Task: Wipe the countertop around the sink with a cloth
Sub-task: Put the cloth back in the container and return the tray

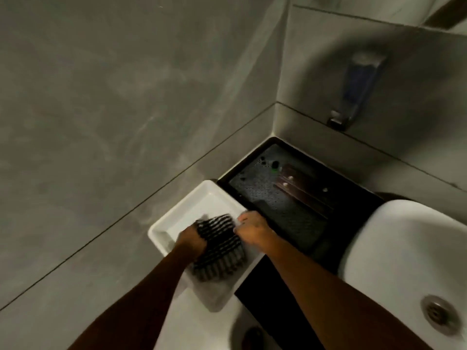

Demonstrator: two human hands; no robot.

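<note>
Both hands, left hand and right hand, had fingers clamped on the soft, limp striped cloth, best gripped bunched.

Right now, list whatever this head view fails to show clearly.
- Striped cloth: motion-blurred; part hidden under the left hand.
- Right hand: fingertips hidden behind the cloth.
- Sink: cut off by the right edge.
- Blue wall item: too blurred to identify.
- Items on the dark tray: too dim to name.

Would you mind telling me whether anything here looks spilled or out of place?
Water droplets bead across the dark tray in the corner. The striped cloth, held by both hands, is in the white tray, not on the countertop.
</note>
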